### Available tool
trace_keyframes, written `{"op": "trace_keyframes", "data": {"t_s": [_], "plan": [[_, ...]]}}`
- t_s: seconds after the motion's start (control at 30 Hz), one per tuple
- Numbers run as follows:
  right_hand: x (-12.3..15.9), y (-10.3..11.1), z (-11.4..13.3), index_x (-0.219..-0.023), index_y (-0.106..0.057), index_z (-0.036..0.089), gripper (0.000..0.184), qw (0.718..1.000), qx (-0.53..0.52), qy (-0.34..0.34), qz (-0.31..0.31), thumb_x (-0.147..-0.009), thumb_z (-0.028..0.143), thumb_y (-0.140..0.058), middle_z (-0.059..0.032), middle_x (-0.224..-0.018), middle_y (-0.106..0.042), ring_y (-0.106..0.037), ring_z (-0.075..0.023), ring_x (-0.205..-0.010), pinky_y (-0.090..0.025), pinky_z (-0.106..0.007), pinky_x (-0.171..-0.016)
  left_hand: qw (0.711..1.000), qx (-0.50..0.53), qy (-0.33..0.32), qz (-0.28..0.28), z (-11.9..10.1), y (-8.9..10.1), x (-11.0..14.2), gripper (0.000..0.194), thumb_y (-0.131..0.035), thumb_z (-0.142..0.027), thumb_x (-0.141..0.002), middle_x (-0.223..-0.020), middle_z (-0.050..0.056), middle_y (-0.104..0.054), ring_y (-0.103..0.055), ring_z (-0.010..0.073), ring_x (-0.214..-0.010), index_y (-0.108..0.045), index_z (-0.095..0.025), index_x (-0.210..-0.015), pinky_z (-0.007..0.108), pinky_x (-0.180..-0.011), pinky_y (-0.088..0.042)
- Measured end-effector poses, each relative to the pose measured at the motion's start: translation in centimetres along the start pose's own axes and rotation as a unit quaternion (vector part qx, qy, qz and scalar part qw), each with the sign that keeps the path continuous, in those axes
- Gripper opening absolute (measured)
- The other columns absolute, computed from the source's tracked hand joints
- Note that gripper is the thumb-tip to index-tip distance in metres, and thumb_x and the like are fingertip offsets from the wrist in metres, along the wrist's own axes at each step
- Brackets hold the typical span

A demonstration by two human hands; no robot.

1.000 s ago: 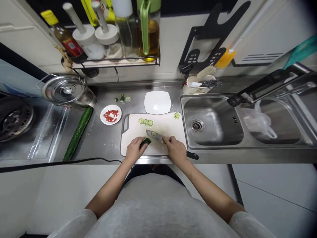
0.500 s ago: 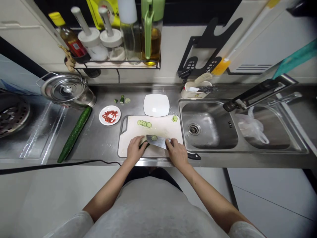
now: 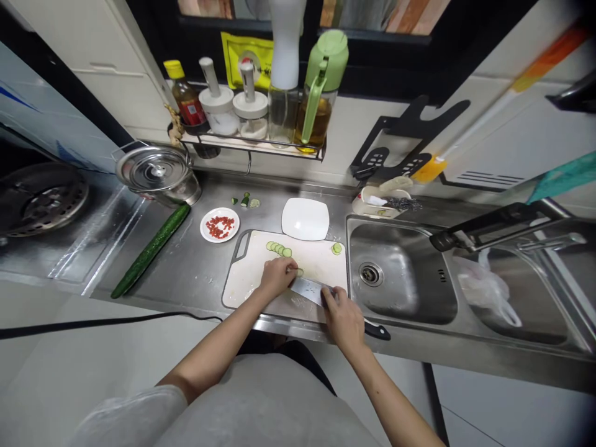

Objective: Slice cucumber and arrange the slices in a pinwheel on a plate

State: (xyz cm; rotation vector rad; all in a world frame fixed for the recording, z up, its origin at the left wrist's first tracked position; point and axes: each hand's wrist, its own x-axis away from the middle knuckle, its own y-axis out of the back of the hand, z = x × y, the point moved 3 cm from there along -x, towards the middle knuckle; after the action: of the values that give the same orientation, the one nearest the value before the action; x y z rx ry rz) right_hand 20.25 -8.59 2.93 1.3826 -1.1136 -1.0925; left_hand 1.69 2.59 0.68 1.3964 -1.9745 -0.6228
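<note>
Left hand (image 3: 278, 276) over the cutting board (image 3: 251, 273), fingers bent in, tips right at a cucumber slice (image 3: 299, 272) by the knife blade; can't tell if they're pinched shut on it. Right hand (image 3: 344, 315) closed on the knife (image 3: 308, 290), fingers wrapped near the blade's base, blade slanting over the board toward the left hand; black handle end shows past the hand. Overlapping cucumber slices (image 3: 279, 249) in a row beyond left hand, more slices (image 3: 336, 248) at board's far right corner. White square plate (image 3: 305, 218) just behind board, round plate (image 3: 220, 225) with chopped red bits at its far left. Cucumber end pieces (image 3: 245, 200) on the counter behind the round plate. Whole cucumber (image 3: 151, 249) lies slanted on the counter well left, its far end by the lidded steel pot (image 3: 156, 171). Stove burner (image 3: 41, 198) further left. Sink (image 3: 403, 273) close on board's right, faucet (image 3: 493, 226) reaching over it, plastic bag (image 3: 482, 288) in the second basin. Holder (image 3: 382, 205) with scrubbers behind sink. Rack (image 3: 261, 145) with bottles and jars juts from the wall above the back counter. Black cable (image 3: 116, 321) runs along the counter's front edge, left side.
</note>
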Motion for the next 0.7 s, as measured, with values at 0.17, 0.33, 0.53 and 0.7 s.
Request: {"op": "trace_keyframes", "data": {"t_s": [0.17,0.33,0.53,0.7], "plan": [[0.9,0.2,-1.8,-0.12,-0.059,0.023,0.038,0.999,0.003,-0.042,0.012,-0.083,0.017,-0.054,-0.0102,-0.113,-0.057,-0.055,-0.0141,-0.072,-0.037,-0.026,-0.066,0.994,0.0,0.094,-0.054,1.4,-0.5,-3.7,0.011,-0.057,-0.022,-0.082,-0.082,-0.001,-0.07,-0.061,0.0165,-0.082,-0.067,-0.025,-0.087,0.034,-0.086,-0.04],[1.7,0.2,-2.3,-0.124,-0.058,0.024,0.037,0.992,-0.018,-0.091,0.086,-0.088,0.02,-0.049,-0.01,-0.114,-0.057,-0.057,-0.0153,-0.073,-0.038,-0.027,-0.065,0.991,-0.094,0.038,-0.091,1.3,-0.4,-5.6,0.009,-0.058,-0.018,-0.081,-0.088,0.006,-0.067,-0.059,0.0234,-0.09,-0.065,-0.021,-0.086,0.041,-0.086,-0.038],[0.8,-0.7,-1.2,-0.113,-0.06,0.019,0.032,0.957,-0.176,-0.15,0.173,-0.096,0.028,-0.035,-0.0082,-0.103,-0.061,-0.059,-0.0164,-0.081,-0.036,-0.025,-0.065,0.987,-0.062,-0.024,-0.145,2.1,1.3,-0.3,0.014,-0.055,-0.028,-0.087,-0.094,0.005,-0.065,-0.058,0.0201,-0.089,-0.064,-0.022,-0.095,0.036,-0.083,-0.044],[-0.2,-0.8,1.4,-0.093,-0.059,0.016,0.029,0.915,-0.278,-0.106,0.272,-0.097,0.029,-0.033,-0.0053,-0.084,-0.064,-0.059,-0.0163,-0.079,-0.033,-0.024,-0.065,0.981,-0.081,-0.148,-0.091,4.2,1.1,6.4,0.025,-0.047,-0.032,-0.093,-0.101,0.006,-0.065,-0.059,0.0184,-0.095,-0.067,-0.024,-0.104,0.034,-0.088,-0.048]]}}
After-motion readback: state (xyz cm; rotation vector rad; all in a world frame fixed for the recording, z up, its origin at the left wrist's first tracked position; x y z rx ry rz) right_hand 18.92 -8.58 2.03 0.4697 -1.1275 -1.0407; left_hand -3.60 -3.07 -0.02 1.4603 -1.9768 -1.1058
